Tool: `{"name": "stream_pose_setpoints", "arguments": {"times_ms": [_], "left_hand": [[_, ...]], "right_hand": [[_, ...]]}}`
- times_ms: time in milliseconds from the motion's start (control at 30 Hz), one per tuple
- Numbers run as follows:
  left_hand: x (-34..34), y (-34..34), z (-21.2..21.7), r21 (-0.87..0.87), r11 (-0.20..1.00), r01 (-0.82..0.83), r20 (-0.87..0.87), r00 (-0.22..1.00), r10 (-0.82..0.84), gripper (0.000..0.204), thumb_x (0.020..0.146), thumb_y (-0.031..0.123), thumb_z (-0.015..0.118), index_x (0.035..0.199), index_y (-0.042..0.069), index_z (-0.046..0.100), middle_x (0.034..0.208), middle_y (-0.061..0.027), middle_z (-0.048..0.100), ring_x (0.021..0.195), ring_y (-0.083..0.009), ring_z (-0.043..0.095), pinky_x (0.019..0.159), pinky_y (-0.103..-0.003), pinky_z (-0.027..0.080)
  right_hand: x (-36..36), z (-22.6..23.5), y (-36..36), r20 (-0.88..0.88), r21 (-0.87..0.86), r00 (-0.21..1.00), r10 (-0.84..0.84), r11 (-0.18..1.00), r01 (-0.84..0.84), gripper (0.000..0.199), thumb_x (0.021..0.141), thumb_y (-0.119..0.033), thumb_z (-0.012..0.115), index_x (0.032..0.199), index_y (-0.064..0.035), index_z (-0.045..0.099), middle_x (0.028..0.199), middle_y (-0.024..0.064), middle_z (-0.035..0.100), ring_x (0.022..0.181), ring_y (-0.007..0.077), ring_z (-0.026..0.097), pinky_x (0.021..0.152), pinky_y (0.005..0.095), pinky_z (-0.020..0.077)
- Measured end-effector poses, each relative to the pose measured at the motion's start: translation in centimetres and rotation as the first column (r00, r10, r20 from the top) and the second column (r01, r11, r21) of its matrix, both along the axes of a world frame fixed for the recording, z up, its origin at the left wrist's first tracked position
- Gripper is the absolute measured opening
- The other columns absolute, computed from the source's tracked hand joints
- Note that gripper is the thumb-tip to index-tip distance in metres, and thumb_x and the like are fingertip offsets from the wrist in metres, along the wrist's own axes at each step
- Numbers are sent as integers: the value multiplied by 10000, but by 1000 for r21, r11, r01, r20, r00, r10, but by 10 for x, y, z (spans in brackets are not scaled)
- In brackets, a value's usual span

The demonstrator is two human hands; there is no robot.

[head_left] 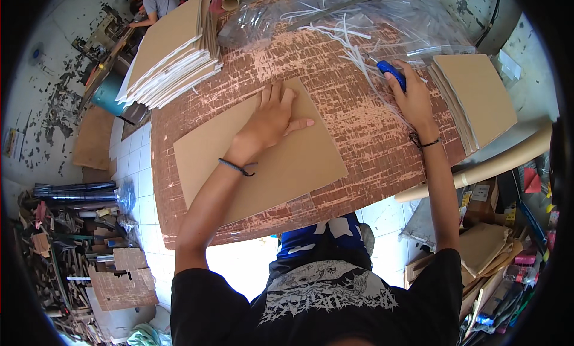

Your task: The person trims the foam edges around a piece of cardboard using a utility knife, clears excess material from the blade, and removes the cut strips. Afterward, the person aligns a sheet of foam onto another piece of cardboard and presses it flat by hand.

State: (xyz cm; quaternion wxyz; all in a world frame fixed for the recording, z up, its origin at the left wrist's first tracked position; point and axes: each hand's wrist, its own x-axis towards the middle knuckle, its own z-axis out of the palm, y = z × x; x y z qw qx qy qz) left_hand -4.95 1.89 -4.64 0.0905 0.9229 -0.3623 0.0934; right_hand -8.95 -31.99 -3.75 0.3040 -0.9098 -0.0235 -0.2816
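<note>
A rectangular sheet of brown cardboard (257, 178) lies on the scored brown worktable (371, 154). My left hand (272, 116) presses down on its upper part, with the thumb stretched out to the right and the fingers slightly bent. Off to the right, my right hand (412, 101) is wrapped round a blue utility knife (391, 74), whose thin tip points up and left. The knife is over the table, apart from the sheet. Thin white offcut strips (353, 44) lie just beyond and beside it.
A tall stack of cardboard sheets (173, 47) stands at the far left, a smaller stack (475, 98) at the right edge. Clear plastic film (430, 23) covers the back. A long cardboard tube (508, 160) passes beside the right edge. Another person (156, 2) works at the far left.
</note>
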Motion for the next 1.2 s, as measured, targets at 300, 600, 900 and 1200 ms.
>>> {"name": "stream_pose_setpoints", "arguments": {"times_ms": [300, 600, 900, 1200], "left_hand": [[-5, -6, 7, -124, 987, -98, -56, 994, 92, 764, 798, 614, 683, 1269, 29, 548, 1380, -259, 397, 1339, -444, 327, 1150, -542, 216], [-10, 4, 9, -226, 969, -95, -71, 994, 81, 781, 790, 629, 673, 1271, 25, 553, 1370, -273, 418, 1307, -437, 368, 1134, -529, 244], [-7, 5, 3, -227, 970, -82, -39, 996, 75, 625, 859, 536, 657, 1270, 80, 543, 1407, -226, 398, 1361, -420, 358, 1140, -589, 220], [-3, 1, 3, -234, 969, -72, -80, 995, 54, 662, 858, 549, 635, 1292, 61, 533, 1377, -258, 418, 1347, -419, 359, 1155, -572, 188]], "right_hand": [[-5, 21, 2, 399, -7, 917, -3, 1000, 6, 335, 1056, -147, 448, 1373, -106, 552, 849, 95, 609, 600, 91, 538, 545, 275, 482], [-22, 45, 88, 145, 626, 882, 448, 649, -433, 368, 1089, -221, 335, 1405, -142, 507, 992, 100, 631, 726, 130, 657, 669, 287, 603], [50, 36, 104, 52, 752, 861, 506, 548, -367, 440, 1044, -280, 501, 1446, -120, 424, 1087, 128, 601, 791, 188, 685, 637, 315, 620], [52, -1, 105, -17, 775, 828, 560, 531, -343, 631, 1011, -376, 562, 1452, 24, 354, 1039, 173, 718, 835, 164, 682, 693, 269, 557]]}}
